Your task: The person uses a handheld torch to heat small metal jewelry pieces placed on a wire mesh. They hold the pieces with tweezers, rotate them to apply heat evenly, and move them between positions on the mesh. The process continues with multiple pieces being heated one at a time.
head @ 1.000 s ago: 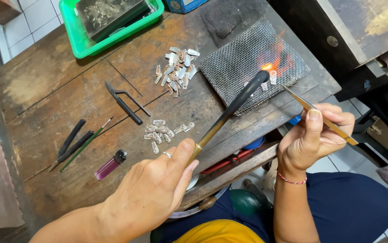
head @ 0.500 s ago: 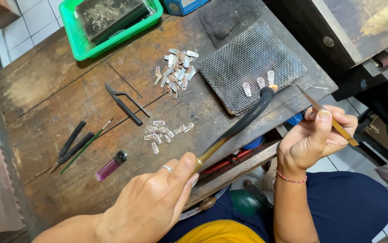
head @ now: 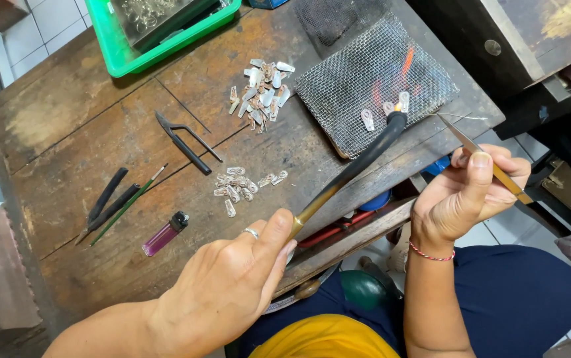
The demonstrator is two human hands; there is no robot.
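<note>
I see the left hand (head: 232,285) at the lower centre of the frame, forearm coming in from the bottom left, knuckles up and a ring on one finger. Its fingers are curled closed around the brass grip of a torch (head: 355,169), thumb laid along the top. The torch's black nozzle slants up and to the right, and its tip rests over the near edge of the wire mesh pad (head: 371,83) in the upper right of the frame, where an orange flame (head: 405,66) rises. Small metal tags (head: 385,111) lie on the mesh just beside the nozzle tip.

The right hand (head: 467,192) sits at the right of centre, wrist bent upward with a red string bracelet around it. Its thumb and fingers are pinched shut on brass tweezers (head: 481,156), whose tips point up and left toward the mesh. A thin wire shows at those tips; I cannot tell whether it is gripped.

On the wooden workbench (head: 67,132), one heap of metal tags (head: 262,93) lies left of the mesh and another (head: 242,187) lies nearer the middle. Black pliers (head: 183,142), dark hand tools (head: 113,202) and a purple lighter (head: 165,233) lie to the left, well apart from both hands. A green tray (head: 166,46) stands at the top edge.
</note>
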